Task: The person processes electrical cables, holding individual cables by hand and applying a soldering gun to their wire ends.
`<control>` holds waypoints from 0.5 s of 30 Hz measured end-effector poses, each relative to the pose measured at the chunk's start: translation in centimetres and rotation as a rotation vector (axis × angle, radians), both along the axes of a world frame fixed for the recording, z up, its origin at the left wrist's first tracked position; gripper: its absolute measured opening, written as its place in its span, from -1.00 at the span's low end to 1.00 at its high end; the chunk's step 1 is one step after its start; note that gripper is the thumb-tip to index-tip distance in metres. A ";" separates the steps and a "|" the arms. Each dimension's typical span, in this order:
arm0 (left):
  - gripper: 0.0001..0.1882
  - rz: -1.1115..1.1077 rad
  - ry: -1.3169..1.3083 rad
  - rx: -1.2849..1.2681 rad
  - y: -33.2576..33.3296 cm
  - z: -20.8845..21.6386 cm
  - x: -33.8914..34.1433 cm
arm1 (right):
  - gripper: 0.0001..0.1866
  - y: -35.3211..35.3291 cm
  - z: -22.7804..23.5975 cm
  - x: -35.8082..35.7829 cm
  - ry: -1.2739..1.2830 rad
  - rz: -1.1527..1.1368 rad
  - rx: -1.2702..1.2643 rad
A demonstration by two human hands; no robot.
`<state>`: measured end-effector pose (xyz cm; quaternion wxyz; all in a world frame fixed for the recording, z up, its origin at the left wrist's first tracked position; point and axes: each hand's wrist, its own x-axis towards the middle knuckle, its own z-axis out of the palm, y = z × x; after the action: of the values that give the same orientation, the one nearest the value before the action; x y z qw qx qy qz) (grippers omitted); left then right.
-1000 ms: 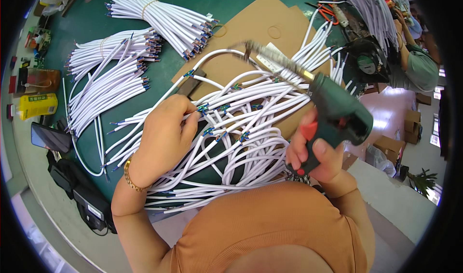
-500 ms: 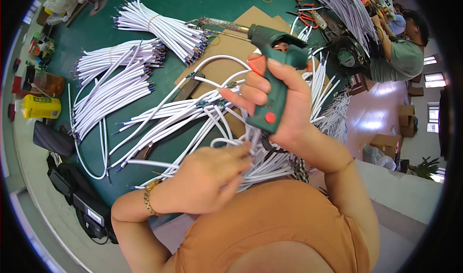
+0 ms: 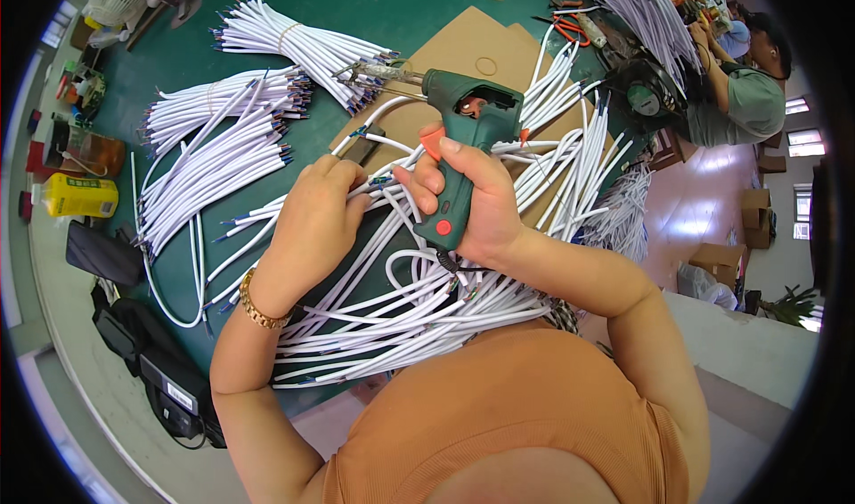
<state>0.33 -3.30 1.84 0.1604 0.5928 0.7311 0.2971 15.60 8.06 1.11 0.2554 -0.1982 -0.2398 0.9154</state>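
My right hand (image 3: 476,192) is wrapped round the grip of a green soldering gun (image 3: 459,161) with an orange trigger. Its thin metal tip points to the far left, above the cardboard. My left hand (image 3: 316,223), wearing a gold bracelet, reaches over the white cables (image 3: 383,317) in front of me. Its thumb and fingers close on a white cable by the stripped coloured wires (image 3: 381,182); the exact grip is partly hidden. A dark strip-like block (image 3: 361,148) lies just beyond these fingers.
Bundles of cut white cables (image 3: 294,45) lie at the far left of the green table (image 3: 178,299). Cardboard (image 3: 454,41) lies under the work. Pliers (image 3: 565,28) and a black round device (image 3: 641,99) are at the far right, near another person (image 3: 748,103). A yellow bottle (image 3: 80,198) stands left.
My left hand has moved forward and left, from the near cable pile to the wire ends. The soldering gun in my right hand has shifted left and slightly nearer me.
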 end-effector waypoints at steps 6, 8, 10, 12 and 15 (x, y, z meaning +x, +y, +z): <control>-0.91 0.030 -0.064 0.124 0.6 -0.7 0.2 | -0.82 0.1 0.5 0.0 -0.032 -0.037 -0.007; -0.95 0.069 -0.470 -0.024 0.5 -0.3 -0.3 | -0.82 0.2 0.3 0.0 -0.048 -0.046 -0.008; -0.93 0.089 -0.610 -0.132 0.5 0.1 -0.8 | -0.83 0.2 0.0 -0.1 -0.020 -0.032 -0.019; -0.90 0.046 -0.901 -0.158 0.7 -0.1 -1.5 | -0.82 0.3 0.1 -0.1 -0.042 -0.016 -0.025; -0.85 0.015 -0.934 -0.239 0.9 -0.8 -2.3 | -0.79 0.3 0.5 0.0 -0.066 0.018 -0.063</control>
<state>-2.00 -2.43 1.03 0.5364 0.3682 0.6142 0.4466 15.65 8.38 1.58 0.2329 -0.2342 -0.2207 0.9177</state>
